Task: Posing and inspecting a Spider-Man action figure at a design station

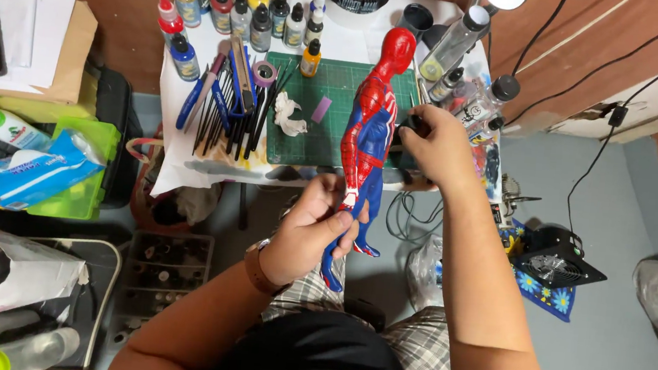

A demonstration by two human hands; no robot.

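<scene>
the left hand (310, 227) is wrapped around the legs of a red and blue action figure (370, 133), fingers curled shut on the thighs and knees, thumb across the front. the figure is held nearly upright, tilted slightly, its red head up over the back of the green cutting mat (319, 116) and its feet hanging below the front edge of the small white table (358, 47), out over the person's lap. the right hand (435, 149) sits just beside the figure's torso at the right end of the mat, closed around a small dark object (414, 124); what that object is cannot be made out.

the table is crowded: rows of paint bottles (233, 7) along the back, a fan of brushes and blue-handled pliers (224, 106) on the left, more bottles and jars (469, 70) on the right edge. the only bare patch is the mat's middle, with a crumpled white tissue (289, 115) and a small purple piece (321, 109) on it. to the right of the table the grey floor (611, 341) lies open, crossed by black cables (588, 170), with a small black fan (554, 267) near the right forearm. on the left a green box (84, 185) with a blue wipes pack (29, 172) presses close.
</scene>
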